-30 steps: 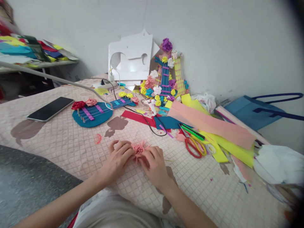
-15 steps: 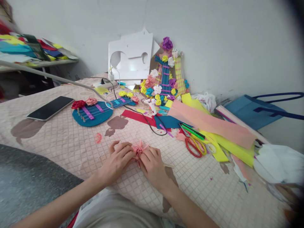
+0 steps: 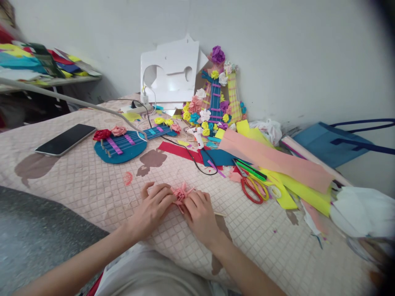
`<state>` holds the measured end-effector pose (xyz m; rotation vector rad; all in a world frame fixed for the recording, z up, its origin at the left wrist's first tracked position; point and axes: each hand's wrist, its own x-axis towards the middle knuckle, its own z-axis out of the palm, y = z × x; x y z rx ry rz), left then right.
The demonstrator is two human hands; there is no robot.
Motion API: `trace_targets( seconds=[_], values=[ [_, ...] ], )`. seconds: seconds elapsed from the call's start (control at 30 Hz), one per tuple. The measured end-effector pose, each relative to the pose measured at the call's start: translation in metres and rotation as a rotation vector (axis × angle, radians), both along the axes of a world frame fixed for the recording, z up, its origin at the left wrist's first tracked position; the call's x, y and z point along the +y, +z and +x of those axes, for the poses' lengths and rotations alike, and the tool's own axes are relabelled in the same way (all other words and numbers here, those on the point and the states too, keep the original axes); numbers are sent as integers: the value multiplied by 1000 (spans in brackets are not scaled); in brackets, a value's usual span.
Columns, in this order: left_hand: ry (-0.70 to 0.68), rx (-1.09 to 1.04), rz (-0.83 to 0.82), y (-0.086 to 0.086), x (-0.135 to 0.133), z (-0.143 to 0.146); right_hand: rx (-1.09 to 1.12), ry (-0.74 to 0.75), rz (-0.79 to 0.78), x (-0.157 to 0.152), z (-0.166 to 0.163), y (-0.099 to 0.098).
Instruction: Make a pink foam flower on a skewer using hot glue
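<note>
Curled inward, the left hand (image 3: 158, 205) and right hand (image 3: 199, 210) pinch a pink paper flower (image 3: 180, 194) between them from 2 sides. Beyond the left hand lies a blue guitar shape (image 3: 133, 151); red-handled scissors (image 3: 244, 174) lie beyond the right hand, to its right.

We pinch a spiky bunch of pink paper (image 3: 180, 194) between the fingers of our left hand (image 3: 156, 205) and right hand (image 3: 200, 210), low over the quilted cloth (image 3: 129, 205). A thin stick (image 3: 220, 214) pokes out beside our right hand. Farther left, we see a phone (image 3: 66, 140) near a blue paper guitar (image 3: 135, 149). Ahead sits a white glue gun (image 3: 197, 138); to the right, scissors (image 3: 247, 179) lie near a pink sheet (image 3: 277, 159).
</note>
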<state>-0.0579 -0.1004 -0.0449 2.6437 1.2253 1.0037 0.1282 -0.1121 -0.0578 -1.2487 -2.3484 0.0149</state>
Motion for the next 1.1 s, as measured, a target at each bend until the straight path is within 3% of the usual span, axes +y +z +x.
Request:
trace_targets(
  seconds=[0.23, 0.43, 0.7, 0.93, 1.1],
  values=[
    [-7, -9, -4, -1, 0, 1, 130, -44, 3, -6, -2, 11],
    [17, -29, -9, 0, -1, 4, 97, -41, 36, -10, -8, 3],
    [58, -63, -42, 5, -2, 9, 67, 14, 61, -11, -18, -3],
    [26, -71, -41, 2, -2, 7, 157, 95, -26, -13, -7, 2],
    [6, -78, -22, -5, -2, 4, 287, -58, -88, -16, 4, 8]
  ],
)
